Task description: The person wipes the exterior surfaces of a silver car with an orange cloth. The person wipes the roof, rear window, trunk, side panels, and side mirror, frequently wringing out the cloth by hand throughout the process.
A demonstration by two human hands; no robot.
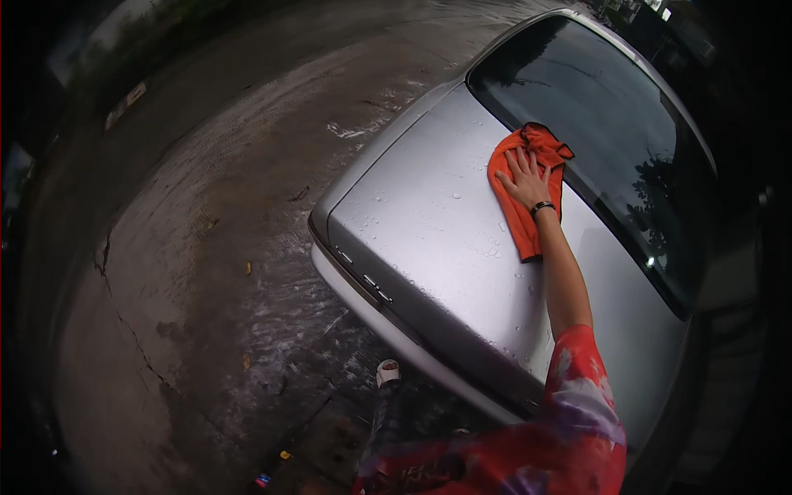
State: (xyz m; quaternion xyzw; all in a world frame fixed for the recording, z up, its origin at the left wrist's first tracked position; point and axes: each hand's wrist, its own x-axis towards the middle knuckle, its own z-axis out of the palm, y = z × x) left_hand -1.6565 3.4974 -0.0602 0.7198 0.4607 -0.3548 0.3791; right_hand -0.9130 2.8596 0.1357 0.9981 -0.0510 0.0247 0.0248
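Observation:
My right hand (528, 185) lies flat on an orange cloth (523, 238) with dark edging, its fingers spread. Under the cloth is the silver trunk lid (421, 210) of a car, close to the lower edge of the rear window (588, 99). Part of the cloth is bunched beyond my fingertips and reaches the window's dark border. Water droplets dot the lid, mostly to the left of the cloth and along its rear edge. A dark bracelet (542, 208) circles my right wrist. My left hand is out of view.
The car's rear bumper (365, 322) runs diagonally in front of me. Wet concrete pavement (204, 297) with a long crack and a few fallen leaves spreads to the left. My foot in a light open-toed sandal (388, 371) stands beside the bumper. Small litter (263, 480) lies at the bottom.

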